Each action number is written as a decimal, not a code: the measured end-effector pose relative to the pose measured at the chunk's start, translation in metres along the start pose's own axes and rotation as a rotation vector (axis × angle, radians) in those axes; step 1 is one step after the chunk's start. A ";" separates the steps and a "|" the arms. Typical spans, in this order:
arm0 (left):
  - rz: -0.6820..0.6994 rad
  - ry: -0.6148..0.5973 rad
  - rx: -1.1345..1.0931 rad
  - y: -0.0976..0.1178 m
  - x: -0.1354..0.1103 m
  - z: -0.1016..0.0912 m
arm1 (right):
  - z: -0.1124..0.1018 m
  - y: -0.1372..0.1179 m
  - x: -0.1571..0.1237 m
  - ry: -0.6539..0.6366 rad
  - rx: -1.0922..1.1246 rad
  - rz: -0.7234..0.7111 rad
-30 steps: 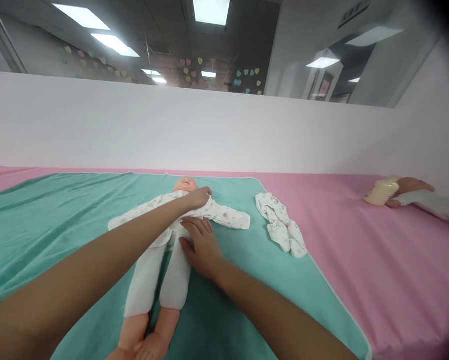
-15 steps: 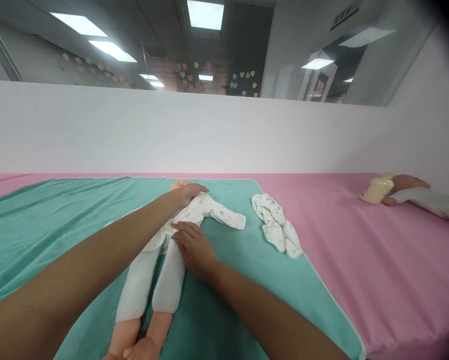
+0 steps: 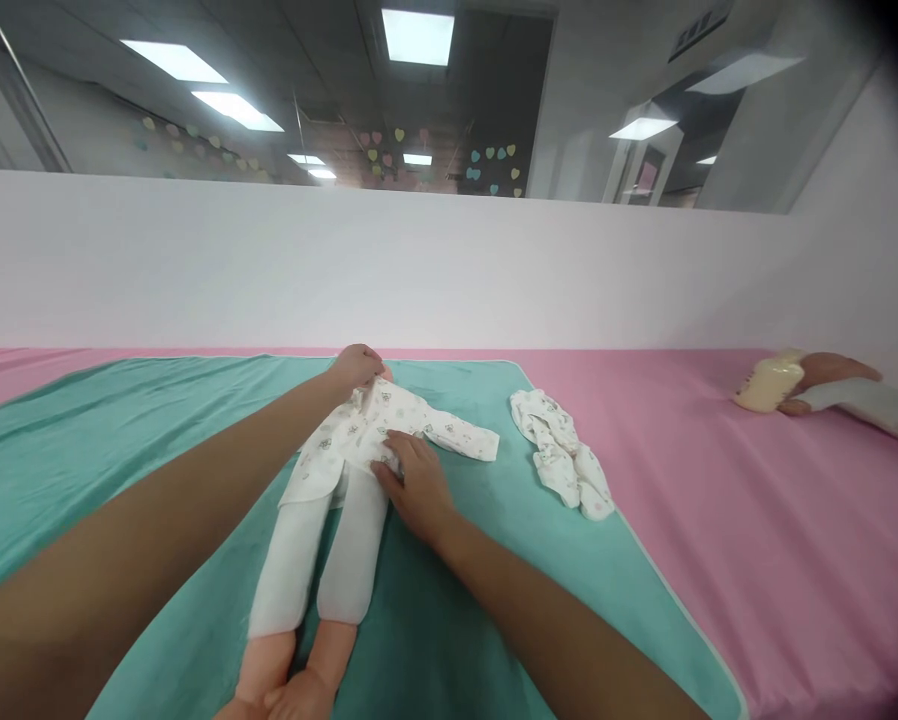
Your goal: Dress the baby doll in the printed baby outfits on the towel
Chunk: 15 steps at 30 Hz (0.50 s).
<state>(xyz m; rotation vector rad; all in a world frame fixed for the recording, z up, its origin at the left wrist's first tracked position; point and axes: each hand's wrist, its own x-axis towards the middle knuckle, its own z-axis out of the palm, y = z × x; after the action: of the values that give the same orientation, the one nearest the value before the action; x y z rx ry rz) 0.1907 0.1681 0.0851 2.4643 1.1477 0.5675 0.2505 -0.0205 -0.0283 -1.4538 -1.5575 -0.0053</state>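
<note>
A baby doll lies on its back, its bare feet toward me and its white soft legs point(image 3: 353, 560) side by side. It wears a white printed baby shirt point(image 3: 318, 468), one sleeve stretched out to the right. At the collar, my left hand point(image 3: 357, 364) has its fingers bent down and closed on the shirt's edge, covering most of the doll's head. My right hand point(image 3: 419, 488) lies open on the shirt's lower right side, fingers stretched over the cloth and thumb near the top of the leg.
A crumpled white printed garment point(image 3: 561, 455) lies right of the doll on the green blanket point(image 3: 479, 560). Beneath is a pink padded surface point(image 3: 704, 480). At far right, a cream-coloured bottle point(image 3: 768, 384) stands beside another doll's limb point(image 3: 843, 370). A white wall point(image 3: 449, 270) runs behind.
My left hand has moved left from the right shoulder to the collar, its fingers now bent. My right hand has slid slightly up and right on the shirt. The view has shifted slightly.
</note>
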 end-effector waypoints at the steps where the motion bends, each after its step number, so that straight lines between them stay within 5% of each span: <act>1: -0.021 -0.007 0.027 0.000 -0.002 0.002 | 0.000 0.000 0.000 -0.017 0.007 -0.011; 10: -0.021 -0.099 0.165 0.000 -0.014 0.006 | 0.004 -0.006 0.000 -0.053 -0.133 -0.151; 15: -0.085 -0.065 -0.253 -0.008 -0.016 -0.006 | 0.000 -0.008 -0.002 -0.088 -0.077 -0.265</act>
<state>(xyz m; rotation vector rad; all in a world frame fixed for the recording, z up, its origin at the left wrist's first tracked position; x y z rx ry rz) 0.1733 0.1612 0.0833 2.1932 1.0779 0.5657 0.2437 -0.0238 -0.0248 -1.3106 -1.8307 -0.1606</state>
